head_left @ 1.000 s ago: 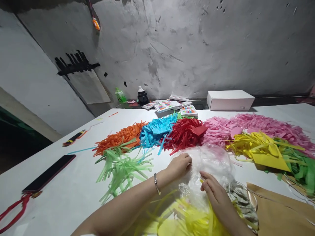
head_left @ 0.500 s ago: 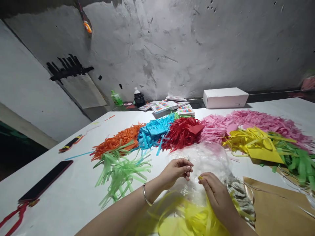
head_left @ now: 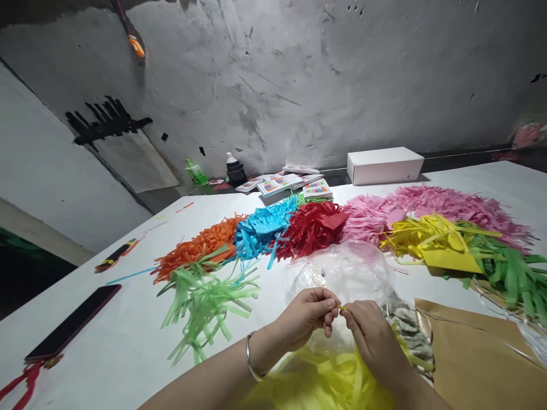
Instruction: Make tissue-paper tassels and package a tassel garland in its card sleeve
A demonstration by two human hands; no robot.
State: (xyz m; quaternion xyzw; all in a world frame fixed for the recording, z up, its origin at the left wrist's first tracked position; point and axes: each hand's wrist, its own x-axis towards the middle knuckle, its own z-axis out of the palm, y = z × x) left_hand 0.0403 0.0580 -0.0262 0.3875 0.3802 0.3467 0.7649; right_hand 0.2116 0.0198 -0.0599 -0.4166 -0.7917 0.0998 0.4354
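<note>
Both hands pinch yellow strip (head_left: 341, 308): left hand (head_left: 308, 316), right hand (head_left: 371, 336), over clear plastic bag (head_left: 346, 270); no legible writing.

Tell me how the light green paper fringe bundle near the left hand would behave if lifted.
The light green fringe bundle would likely flop, since its thin strips splay loosely across the white table. It looks very light for its spread. Strips would probably snag or tear easily, being narrow cut paper.

I'm looking at a white table (head_left: 106, 347) filling the lower frame, backed from ten to two o'clock by a scuffed grey plaster wall (head_left: 342, 80) — dimly lit. At nine o'clock sits a paler wall panel (head_left: 51, 171), with black tape marks (head_left: 106, 117) beside it.
</note>
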